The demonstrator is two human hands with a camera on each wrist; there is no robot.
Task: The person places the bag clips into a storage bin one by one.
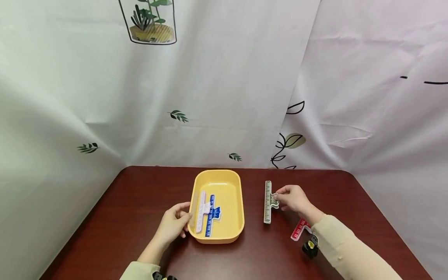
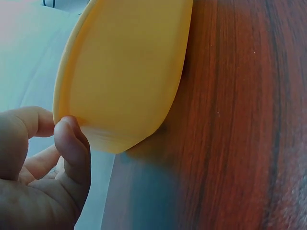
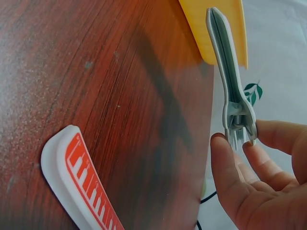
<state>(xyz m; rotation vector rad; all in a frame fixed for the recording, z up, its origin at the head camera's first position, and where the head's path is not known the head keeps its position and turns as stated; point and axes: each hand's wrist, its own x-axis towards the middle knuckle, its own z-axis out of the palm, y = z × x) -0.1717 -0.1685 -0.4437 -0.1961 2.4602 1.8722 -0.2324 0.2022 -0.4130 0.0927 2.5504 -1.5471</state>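
Observation:
My left hand (image 1: pixel 175 221) pinches the left rim of a yellow tray (image 1: pixel 241 202), thumb on one side and fingers on the other. Inside that tray lie a pink clip (image 1: pixel 201 212) and a blue clip (image 1: pixel 210 216), both long with a piano-key pattern, side by side. Between the thumb and fingers of my right hand (image 1: pixel 294 200) is a green clip (image 1: pixel 268 202) of the same kind, held by its handle. The right wrist view shows this green clip (image 3: pixel 228 67) end-on, raised over the table with its shadow below.
A red clip (image 1: pixel 298 229) lies on the dark wooden table (image 1: pixel 140 202) under my right forearm, partly covered by the sleeve. White cloth (image 1: pixel 224 77) with printed leaves hangs behind the table and along its sides.

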